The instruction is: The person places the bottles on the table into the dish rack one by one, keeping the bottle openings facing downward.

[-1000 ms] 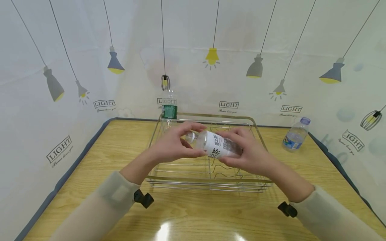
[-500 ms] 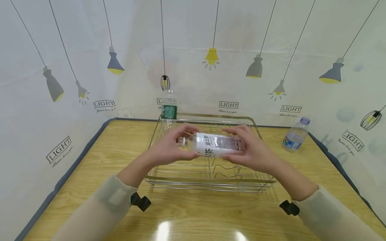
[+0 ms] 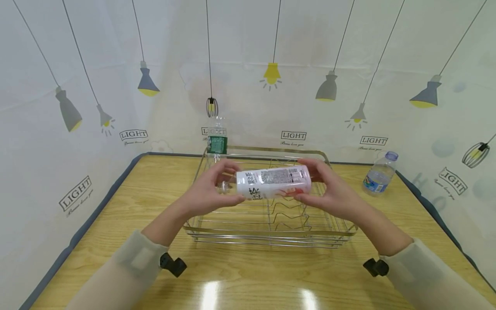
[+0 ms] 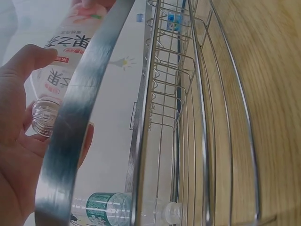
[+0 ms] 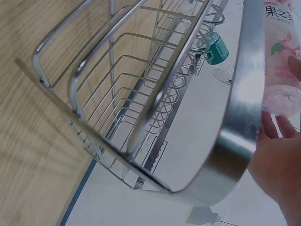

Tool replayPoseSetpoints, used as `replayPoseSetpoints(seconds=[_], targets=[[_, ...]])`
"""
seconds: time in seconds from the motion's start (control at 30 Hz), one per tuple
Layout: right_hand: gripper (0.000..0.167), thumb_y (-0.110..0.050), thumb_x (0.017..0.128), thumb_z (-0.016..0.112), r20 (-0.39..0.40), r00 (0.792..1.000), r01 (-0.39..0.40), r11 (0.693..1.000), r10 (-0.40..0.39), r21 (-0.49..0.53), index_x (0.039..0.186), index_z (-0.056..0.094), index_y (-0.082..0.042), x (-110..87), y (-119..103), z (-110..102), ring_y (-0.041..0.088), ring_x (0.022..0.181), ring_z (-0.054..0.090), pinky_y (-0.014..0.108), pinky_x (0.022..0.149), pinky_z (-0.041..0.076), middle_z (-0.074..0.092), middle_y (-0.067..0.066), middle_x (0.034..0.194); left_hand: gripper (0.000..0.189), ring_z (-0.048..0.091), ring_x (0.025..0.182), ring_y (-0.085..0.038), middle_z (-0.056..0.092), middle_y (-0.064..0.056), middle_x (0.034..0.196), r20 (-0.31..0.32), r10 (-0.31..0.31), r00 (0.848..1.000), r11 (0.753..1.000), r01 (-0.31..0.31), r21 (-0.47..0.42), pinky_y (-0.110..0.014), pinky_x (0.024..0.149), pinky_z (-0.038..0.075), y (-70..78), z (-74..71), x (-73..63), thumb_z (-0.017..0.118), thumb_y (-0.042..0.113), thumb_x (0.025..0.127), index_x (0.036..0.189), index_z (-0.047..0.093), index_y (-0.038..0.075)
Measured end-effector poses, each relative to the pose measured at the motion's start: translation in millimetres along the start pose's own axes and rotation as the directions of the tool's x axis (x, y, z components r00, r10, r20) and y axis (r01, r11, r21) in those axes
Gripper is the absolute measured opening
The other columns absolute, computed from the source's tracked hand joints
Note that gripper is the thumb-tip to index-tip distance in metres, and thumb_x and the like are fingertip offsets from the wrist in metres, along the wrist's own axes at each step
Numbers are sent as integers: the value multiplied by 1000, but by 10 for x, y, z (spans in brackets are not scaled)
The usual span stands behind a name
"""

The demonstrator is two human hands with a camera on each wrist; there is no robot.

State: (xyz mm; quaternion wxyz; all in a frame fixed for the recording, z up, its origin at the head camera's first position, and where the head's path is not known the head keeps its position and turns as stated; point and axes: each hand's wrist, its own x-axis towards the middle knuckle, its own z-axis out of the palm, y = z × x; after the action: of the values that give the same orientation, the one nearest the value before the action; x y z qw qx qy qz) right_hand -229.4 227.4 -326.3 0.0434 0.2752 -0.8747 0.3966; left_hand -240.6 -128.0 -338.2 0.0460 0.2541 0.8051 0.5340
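A clear plastic bottle with a white and pink tea label (image 3: 273,183) lies nearly level between both hands, above the wire dish rack (image 3: 271,232). My left hand (image 3: 205,189) grips its capless neck end (image 4: 45,115), thumb on the label. At the base end, my right hand (image 3: 329,187) holds the bottle, thumb on the near side and fingers behind. The rack's flat metal rim (image 4: 80,103) partly hides the bottle in both wrist views. A clear bottle with a green label (image 3: 217,145) stands neck down at the rack's back left.
To the right of the rack, a bottle with a blue label (image 3: 379,174) and purplish top stands on the wooden table (image 3: 252,275). Behind it all hangs a white cloth (image 3: 248,86) printed with lamps.
The tea bottle has turned about its length, showing the barcode and pink print, and has come level while shifting left. My hands have spread apart towards its two ends.
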Motion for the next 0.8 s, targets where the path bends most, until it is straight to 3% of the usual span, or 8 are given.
replayPoseSetpoints(seconds=[0.1,0.17,0.3,0.4,0.57,0.8], targets=[[78,-7,96,85,-15,1000,19,999,-19,37,160,42,-6,24,5,-2,30,125,64,26,107,54,62,14,144,64,68,125,-31,60,-11,143,-1,13,1000,1000,-13,-10,-47,100,61,-15,6,-9,91,13,86,139,56,19],[74,-5,97,83,-23,999,29,997,-28,72,159,42,-5,39,-15,-10,27,122,65,19,103,53,62,15,143,62,69,123,-32,61,-12,141,0,23,1000,1000,-23,-9,-47,100,60,-20,21,-9,90,11,87,137,55,17],[70,-3,99,79,-38,999,26,987,-21,156,159,42,-5,67,-89,-30,23,120,67,21,97,57,59,15,148,62,67,125,-32,61,-12,142,30,24,999,999,-25,25,-44,101,58,-23,68,-6,88,14,90,142,53,15],[72,0,98,79,-56,998,33,980,-23,195,160,42,-5,104,-142,-37,22,117,68,24,94,60,58,17,149,69,65,126,-31,62,-10,146,65,13,998,998,-17,65,-43,101,57,-21,109,6,87,21,93,152,52,20],[72,-1,97,80,-81,996,50,981,-35,189,160,44,-5,170,-218,-38,25,113,67,23,92,59,58,17,147,74,66,123,-32,62,-6,148,104,28,994,996,-37,85,-48,102,59,-11,178,61,86,31,96,161,51,27],[71,-2,98,79,-93,993,86,973,-67,213,160,46,-7,244,-320,-46,24,110,66,23,91,58,60,16,141,75,66,125,-29,65,-1,143,104,34,994,992,-46,119,-54,107,57,40,225,96,86,33,96,162,52,31]])
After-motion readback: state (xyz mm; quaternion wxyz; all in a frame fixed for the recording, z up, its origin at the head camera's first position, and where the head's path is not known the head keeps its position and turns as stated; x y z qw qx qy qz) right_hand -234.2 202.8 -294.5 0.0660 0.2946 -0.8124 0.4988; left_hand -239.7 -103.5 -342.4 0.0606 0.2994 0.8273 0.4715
